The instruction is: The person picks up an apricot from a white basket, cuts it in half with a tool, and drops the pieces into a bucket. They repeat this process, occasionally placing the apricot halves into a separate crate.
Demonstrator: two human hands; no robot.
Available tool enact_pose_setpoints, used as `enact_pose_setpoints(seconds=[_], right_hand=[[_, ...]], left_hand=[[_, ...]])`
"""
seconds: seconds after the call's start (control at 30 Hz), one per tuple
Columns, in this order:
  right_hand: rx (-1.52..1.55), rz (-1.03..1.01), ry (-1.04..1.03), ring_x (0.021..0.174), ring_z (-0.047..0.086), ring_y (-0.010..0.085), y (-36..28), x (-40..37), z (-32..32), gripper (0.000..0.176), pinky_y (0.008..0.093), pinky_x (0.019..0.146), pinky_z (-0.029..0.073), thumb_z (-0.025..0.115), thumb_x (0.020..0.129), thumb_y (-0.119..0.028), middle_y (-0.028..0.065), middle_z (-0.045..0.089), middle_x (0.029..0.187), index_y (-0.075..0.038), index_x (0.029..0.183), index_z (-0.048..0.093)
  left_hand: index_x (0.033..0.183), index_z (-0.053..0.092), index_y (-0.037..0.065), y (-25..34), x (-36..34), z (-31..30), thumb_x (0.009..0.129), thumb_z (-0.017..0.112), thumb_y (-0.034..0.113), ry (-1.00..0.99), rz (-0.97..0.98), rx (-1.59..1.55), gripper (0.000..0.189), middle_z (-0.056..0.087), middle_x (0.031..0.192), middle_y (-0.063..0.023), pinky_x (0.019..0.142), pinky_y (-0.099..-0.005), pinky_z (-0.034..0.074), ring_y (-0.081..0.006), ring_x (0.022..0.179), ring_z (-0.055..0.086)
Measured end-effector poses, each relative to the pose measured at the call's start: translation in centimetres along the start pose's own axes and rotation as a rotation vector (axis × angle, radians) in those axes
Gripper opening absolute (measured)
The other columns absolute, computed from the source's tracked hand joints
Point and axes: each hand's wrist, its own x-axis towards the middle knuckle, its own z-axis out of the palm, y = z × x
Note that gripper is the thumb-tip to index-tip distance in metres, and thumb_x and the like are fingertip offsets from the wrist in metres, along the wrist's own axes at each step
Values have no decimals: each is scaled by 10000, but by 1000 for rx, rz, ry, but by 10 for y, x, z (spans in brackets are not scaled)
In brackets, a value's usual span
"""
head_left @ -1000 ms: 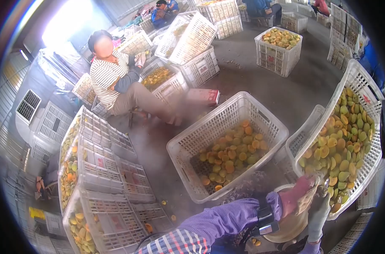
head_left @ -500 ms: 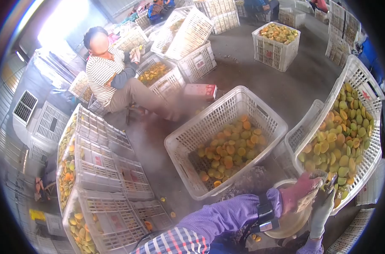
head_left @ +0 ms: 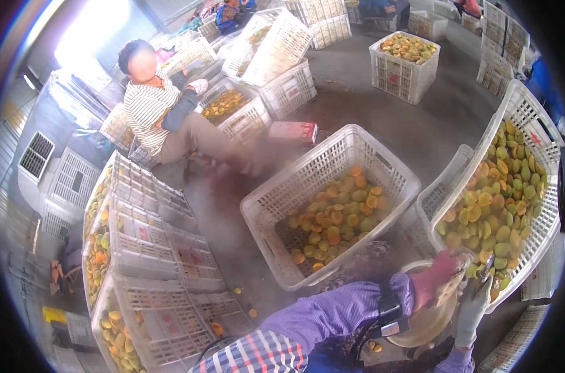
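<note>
My left hand (head_left: 441,280), in a pink glove with a worn tan palm, is over a pale round bucket (head_left: 428,320). Its fingers curl closed, and whatever they hold is hidden. Just right of it, my right hand (head_left: 473,311) in a grey-white glove grips a small metal tool (head_left: 489,266) whose tip points up. Both hands are close together at the lower edge of a tilted white crate (head_left: 546,180). Inside that crate lies a heap of green-orange halved fruit (head_left: 503,199).
A large white crate (head_left: 267,202), partly filled with fruit halves, stands ahead of me. Stacked full crates (head_left: 148,233) rise at left. Across the floor a person in a striped shirt (head_left: 148,102) sits beside more crates. A red-white box (head_left: 293,132) and another full crate (head_left: 403,71) stand farther off.
My two hands stay close together, with only slight movement above the bucket. The seated person's hands have lowered a little toward their crate.
</note>
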Motion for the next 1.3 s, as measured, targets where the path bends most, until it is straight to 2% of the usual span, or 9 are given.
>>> enact_pose_setpoints(seconds=[0.13,0.27,0.37,0.5,0.53,0.73,1.03,1.17,1.3], right_hand=[[52,97,-22,638,445,97,-2,2,2,345,245,519,362,518,948,-47,27,511,739,74,1261,441],[72,121,143,626,420,90,-24,4,9,390,236,505,340,518,963,-87,27,507,840,66,1309,421],[-9,180,21,620,408,75,14,22,-4,381,228,500,329,516,971,-111,26,488,872,55,1303,430],[32,41,109,599,365,59,46,30,0,355,218,501,309,515,978,-139,0,453,809,40,1277,446],[96,130,60,601,360,61,38,30,-2,352,212,509,305,513,981,-146,-6,453,791,33,1277,450],[94,96,51,606,360,60,31,32,-1,351,211,519,308,507,983,-149,-4,463,793,21,1285,447],[7,-12,103,682,429,119,41,33,2,341,264,583,388,511,976,-122,58,501,862,66,1255,453],[7,116,22,708,441,124,34,32,-8,362,264,600,401,513,959,-100,69,505,888,67,1271,437],[7,125,4,770,489,147,28,31,-7,381,273,654,441,508,945,-85,92,523,931,84,1274,418]], left_hand=[[1170,585,30,0,3,1,926,549,122,7,-8,7,263,593,950,-34,710,-268,445,-118,826,538],[1162,588,36,-2,7,3,927,550,129,2,-1,20,255,589,933,-30,698,-270,441,-117,812,533],[1156,590,40,-6,12,4,928,551,135,-5,-3,22,250,586,921,-28,688,-271,438,-117,801,529],[1148,592,45,-10,16,3,930,552,142,-7,-10,16,242,583,904,-24,676,-272,434,-116,787,525],[1146,593,47,-11,18,3,930,552,144,-6,-10,15,240,582,900,-23,673,-272,432,-116,783,523],[1133,597,55,-18,21,2,932,554,155,-8,-14,14,229,577,874,-17,654,-275,426,-115,762,516],[1069,614,59,-35,31,1,935,554,165,25,11,33,181,566,828,-5,652,-274,414,-112,735,504],[1129,594,18,-18,14,8,929,575,165,-23,-36,14,250,604,855,-39,642,-288,468,-133,732,552],[1017,605,53,0,-6,16,937,547,166,-19,-72,10,149,553,825,-4,682,-285,418,-115,763,507]])
